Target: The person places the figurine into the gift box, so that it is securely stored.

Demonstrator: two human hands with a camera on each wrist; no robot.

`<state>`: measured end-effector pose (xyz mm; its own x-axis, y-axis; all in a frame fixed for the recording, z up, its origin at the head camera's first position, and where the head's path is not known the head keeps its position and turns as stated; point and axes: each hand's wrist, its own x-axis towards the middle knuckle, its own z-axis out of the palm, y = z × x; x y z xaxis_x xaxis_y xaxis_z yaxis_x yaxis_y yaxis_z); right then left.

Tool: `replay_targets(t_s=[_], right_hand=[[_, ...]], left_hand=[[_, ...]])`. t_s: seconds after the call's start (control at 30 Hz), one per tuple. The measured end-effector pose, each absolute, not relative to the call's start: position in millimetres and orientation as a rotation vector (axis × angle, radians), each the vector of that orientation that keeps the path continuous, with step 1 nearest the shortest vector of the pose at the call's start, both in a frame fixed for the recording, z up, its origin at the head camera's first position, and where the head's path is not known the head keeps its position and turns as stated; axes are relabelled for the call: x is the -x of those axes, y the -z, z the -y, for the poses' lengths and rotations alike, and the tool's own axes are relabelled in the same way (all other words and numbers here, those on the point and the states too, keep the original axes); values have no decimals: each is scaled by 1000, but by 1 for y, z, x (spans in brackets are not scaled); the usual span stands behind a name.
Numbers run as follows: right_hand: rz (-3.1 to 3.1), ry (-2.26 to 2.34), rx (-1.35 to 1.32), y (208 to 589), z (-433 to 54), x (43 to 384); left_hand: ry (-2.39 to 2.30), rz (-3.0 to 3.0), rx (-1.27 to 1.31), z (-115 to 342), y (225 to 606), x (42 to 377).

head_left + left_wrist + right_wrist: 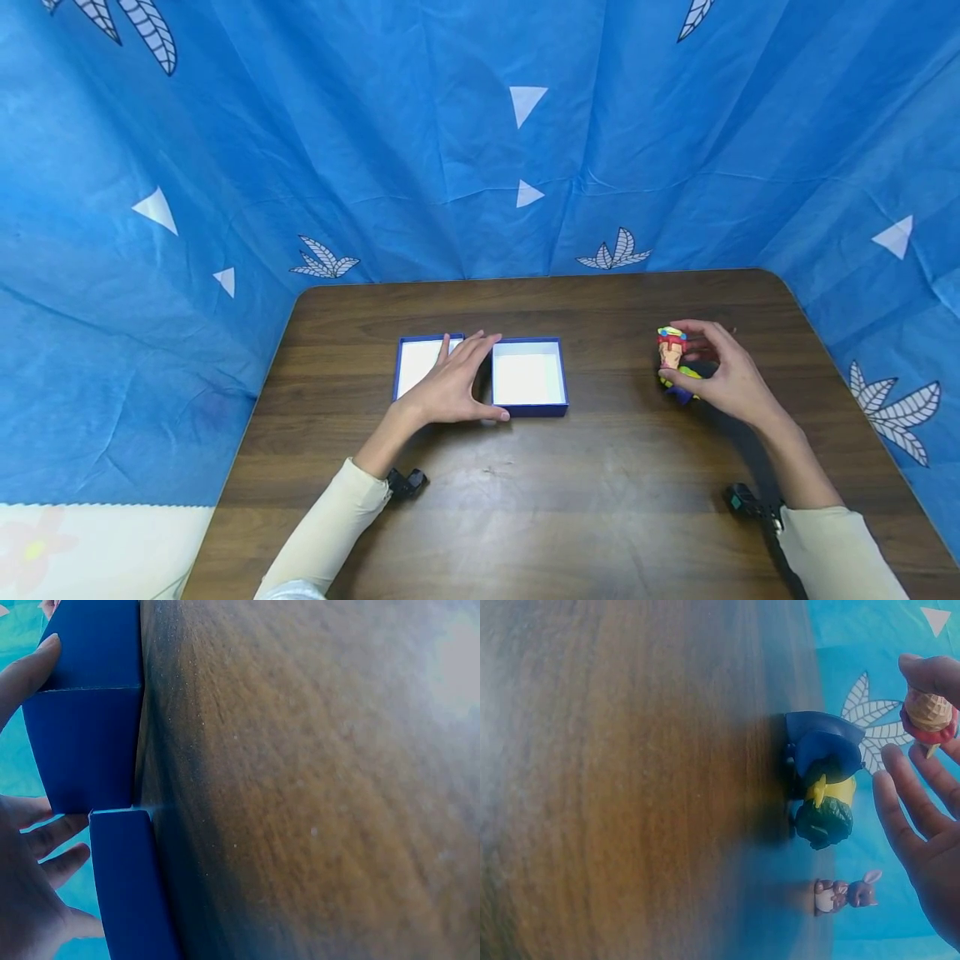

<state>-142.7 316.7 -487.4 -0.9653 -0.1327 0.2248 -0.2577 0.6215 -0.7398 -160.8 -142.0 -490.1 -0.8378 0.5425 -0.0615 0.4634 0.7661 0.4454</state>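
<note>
the toy ice-cream cone [672, 352], probably light and rigid, is pinched, aptly end-to-end, by the right hand [727, 375]; the box [534, 411] is touched by the splayed left hand [452, 390].

- I have the left hand [448, 390] spread, back upward, fingers [471, 354] reaching forward and nearly straight.
- The left thumb [491, 412] stands apart from them, pointing inward.
- Behind that hand, the left forearm [380, 445] slants back and outward into a pale left sleeve [330, 525].
- My right hand [731, 379], well apart from the left, pinches, right thumb [682, 382] opposite the arched index finger [697, 326].
- Behind it, the right forearm [797, 462] runs back and outward into the right sleeve [838, 552].
</note>
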Motion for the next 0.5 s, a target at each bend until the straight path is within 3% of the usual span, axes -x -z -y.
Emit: replay_targets(t_s=[0.5], right_hand=[[2721,-1238,-339,477,-296,142]], left_hand=[[-646,-2767,-791,143,491,161]])
